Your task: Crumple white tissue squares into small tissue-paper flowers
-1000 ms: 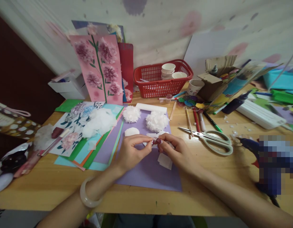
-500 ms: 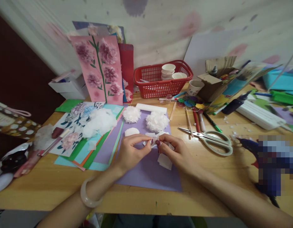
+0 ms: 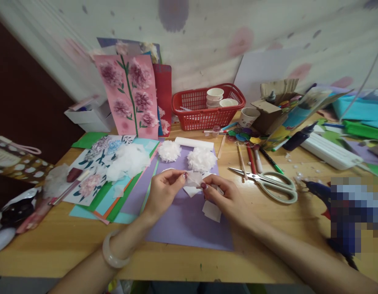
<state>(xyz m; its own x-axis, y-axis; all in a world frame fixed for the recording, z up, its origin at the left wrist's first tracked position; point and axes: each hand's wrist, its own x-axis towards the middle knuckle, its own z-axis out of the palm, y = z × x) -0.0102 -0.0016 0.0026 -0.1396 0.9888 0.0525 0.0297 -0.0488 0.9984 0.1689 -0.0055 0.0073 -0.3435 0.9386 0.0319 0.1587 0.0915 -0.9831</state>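
"Our left hand [image 3: 166, 192] has drawn away from our right hand [image 3: 224, 196] since the earlier frame, and more of the thin piece of white tissue paper [image 3: 194, 178] shows between them."

"How do we have hold of it?"

"We pinch it from both sides: left thumb and fingertips closed on one edge, right thumb and forefinger closed on the other."

"And where is it?"

"Held above the purple sheet of paper [image 3: 189, 228]. Some white paper squares [image 3: 211, 211] lie on that sheet near our right hand. Whether the tissue touches any paper beneath it, we cannot tell."

"What do we see just beyond?"

"Two ruffled white paper pompoms [image 3: 169, 151], side by side but apart, with a white paper roll [image 3: 194, 143] lying behind them."

"To our right?"

"Pale-handled scissors [image 3: 268, 184] lie flat on the wooden table [image 3: 48, 245], their tips toward our hands. Farther over we find a hot-glue gun [image 3: 319, 192], partly pixelated."

"And to our left?"

"We have a heap of white tissue [image 3: 129, 161] on a stack of coloured paper [image 3: 135, 198]. Behind it stands a pink flower panel [image 3: 127, 98], and right of that, a red plastic basket [image 3: 207, 119] holding paper cups [image 3: 215, 94]."
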